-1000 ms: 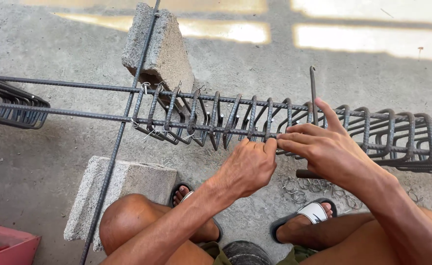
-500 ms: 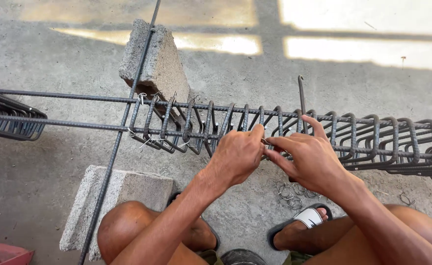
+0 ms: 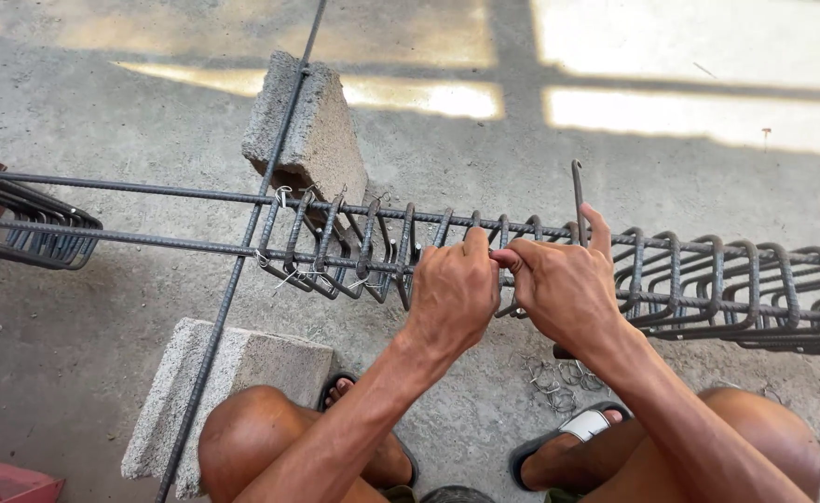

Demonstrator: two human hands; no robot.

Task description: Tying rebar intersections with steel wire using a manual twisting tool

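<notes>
A row of several bent steel stirrups (image 3: 708, 279) is threaded on long horizontal rebars (image 3: 168, 241) that run across the view. My left hand (image 3: 452, 293) grips the near rebar and a stirrup at the middle. My right hand (image 3: 568, 284) is right beside it, thumb touching the left thumb, and holds a thin steel hook tool (image 3: 578, 191) whose shaft sticks up past the index finger. Stirrups left of my hands (image 3: 335, 247) carry thin wire ties.
A cross rebar (image 3: 242, 261) lies over two grey concrete blocks (image 3: 312, 130) (image 3: 224, 382). More stirrups (image 3: 37, 237) hang at the left. Loose wire loops (image 3: 554, 377) lie on the concrete floor by my sandalled foot (image 3: 573, 433). A red object (image 3: 0, 480) sits at bottom left.
Both hands have come together on the near rebar and closed tighter around the stirrup. The view has shifted slightly; the hook tool stays upright in my right hand.
</notes>
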